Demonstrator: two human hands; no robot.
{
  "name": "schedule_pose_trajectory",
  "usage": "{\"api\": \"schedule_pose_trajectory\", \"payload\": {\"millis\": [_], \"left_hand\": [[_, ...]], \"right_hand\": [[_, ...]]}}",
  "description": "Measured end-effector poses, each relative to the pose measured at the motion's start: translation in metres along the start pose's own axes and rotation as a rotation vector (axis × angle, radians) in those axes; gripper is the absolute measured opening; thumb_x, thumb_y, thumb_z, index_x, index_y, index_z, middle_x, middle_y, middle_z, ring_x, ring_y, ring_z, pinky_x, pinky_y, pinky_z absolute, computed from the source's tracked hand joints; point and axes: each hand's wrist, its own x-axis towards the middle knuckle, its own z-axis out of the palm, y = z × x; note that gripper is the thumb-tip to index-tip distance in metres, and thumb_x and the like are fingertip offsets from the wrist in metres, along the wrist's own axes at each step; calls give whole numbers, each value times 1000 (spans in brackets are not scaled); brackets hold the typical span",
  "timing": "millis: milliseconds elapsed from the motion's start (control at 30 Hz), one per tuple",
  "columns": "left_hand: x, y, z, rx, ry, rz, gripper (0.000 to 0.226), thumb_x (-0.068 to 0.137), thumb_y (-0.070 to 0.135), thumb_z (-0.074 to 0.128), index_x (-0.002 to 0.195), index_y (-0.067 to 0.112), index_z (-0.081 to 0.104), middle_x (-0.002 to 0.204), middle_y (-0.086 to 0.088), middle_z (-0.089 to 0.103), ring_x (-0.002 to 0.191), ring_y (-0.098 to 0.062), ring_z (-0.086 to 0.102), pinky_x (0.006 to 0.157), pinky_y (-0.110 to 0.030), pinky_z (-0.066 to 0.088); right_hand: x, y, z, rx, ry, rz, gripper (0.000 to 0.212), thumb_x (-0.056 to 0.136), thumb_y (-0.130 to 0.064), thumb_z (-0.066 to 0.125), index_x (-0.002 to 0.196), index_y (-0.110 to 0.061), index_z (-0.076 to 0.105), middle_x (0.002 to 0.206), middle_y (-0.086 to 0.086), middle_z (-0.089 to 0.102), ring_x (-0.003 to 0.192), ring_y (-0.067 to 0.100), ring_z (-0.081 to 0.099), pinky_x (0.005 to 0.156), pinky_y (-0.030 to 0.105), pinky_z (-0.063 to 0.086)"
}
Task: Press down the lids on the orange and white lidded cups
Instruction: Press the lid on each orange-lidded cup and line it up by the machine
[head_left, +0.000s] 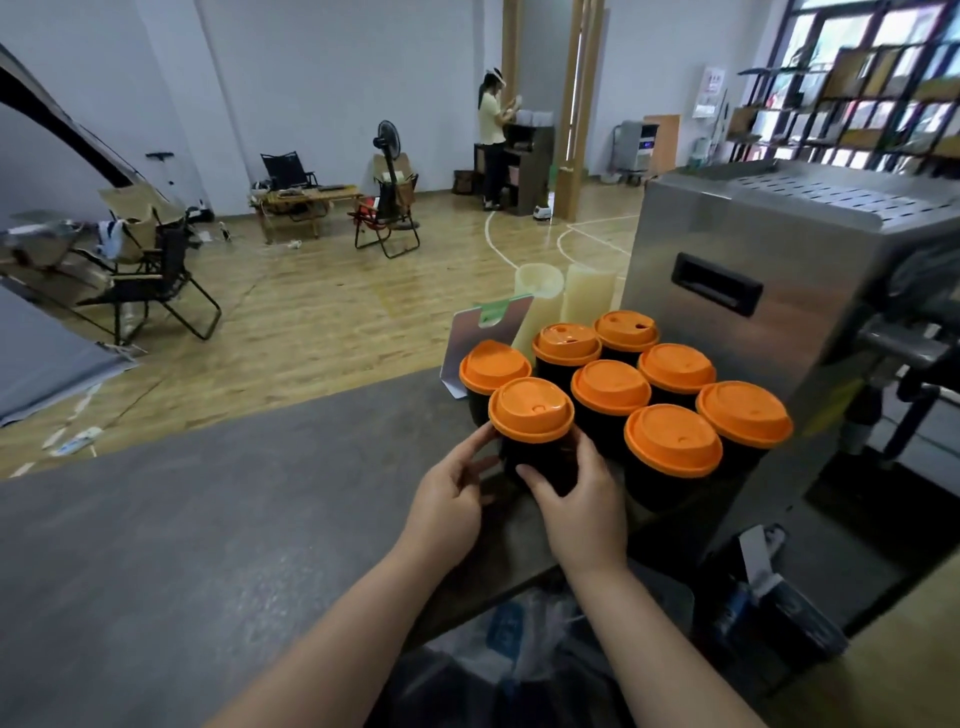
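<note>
Several black cups with orange lids stand in a tight cluster on the grey counter. Both my hands hold the nearest cup, whose orange lid sits on top. My left hand touches its left side with the fingertips just under the lid's rim. My right hand wraps the cup's front and right side. To its right stands another lidded cup, and more stand behind. No white-lidded cup is visible.
A steel machine rises right of the cups. Behind them are two stacks of pale cups and a small card stand. Bags lie below the counter's edge. A person stands far off in the room.
</note>
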Motion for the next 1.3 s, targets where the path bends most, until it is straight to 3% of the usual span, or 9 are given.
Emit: {"api": "schedule_pose_trajectory", "payload": {"millis": [167,367,500,600,667,833,1000,1200,1300], "left_hand": [[0,2,-4,43,-86,-19,88,90,-14,32,139,58,44,129,32,59,123,7,56,93,-22,53],[1,3,-11,16,-147,-31,85,91,-13,32,144,54,39,140,26,52,127,4,53,95,-22,52],[-5,10,-7,-32,-30,-43,65,95,-10,36,139,35,52,129,20,57,117,3,58,87,-16,55],[-15,17,-13,-98,80,-103,45,98,-7,39,122,21,64,119,6,64,106,-4,64,80,-20,58],[-25,20,-28,-156,92,-126,38,98,-7,38,111,15,66,102,0,67,88,-10,65,70,-22,56],[-66,6,-113,-127,98,-67,28,108,15,36,106,15,64,71,2,62,59,-10,55,52,-23,44],[-127,-18,-235,52,236,-102,29,101,-1,45,100,19,65,80,-1,62,66,-12,54,59,-26,45],[-234,-24,-384,93,474,-120,29,98,-9,45,100,9,67,83,-4,65,64,-4,57,57,-17,47],[-289,-27,-455,107,553,-149,27,99,-9,44,101,6,67,85,-6,65,68,-10,57,58,-18,46]], "right_hand": [[-1,-4,0,-42,-12,6,65,86,-44,75,143,-26,51,140,-6,61,131,16,55,103,39,50],[0,-4,1,-81,-28,15,58,85,-46,75,136,-25,57,133,-5,65,125,16,59,97,37,53],[-5,-2,-1,-28,88,-38,35,81,-40,80,105,-24,61,106,-11,58,100,11,60,76,10,41],[-14,-2,-7,35,104,-133,24,86,-40,74,84,-25,55,88,-13,52,82,7,57,70,14,43],[-20,-7,-8,63,74,-178,26,92,-45,64,74,-28,53,76,-11,53,75,9,56,65,15,41],[-43,-48,22,228,-68,-216,46,103,-42,41,63,-21,52,61,0,52,59,17,53,57,30,41],[-81,-119,95,325,-244,-231,55,102,-43,38,58,-15,53,56,0,53,54,14,52,55,28,41],[-160,-232,208,389,-553,-274,54,99,-49,40,59,-17,58,60,1,60,57,14,57,59,29,45],[-212,-289,264,394,-679,-288,49,103,-37,46,60,-18,60,62,0,64,57,10,59,60,27,46]]}}
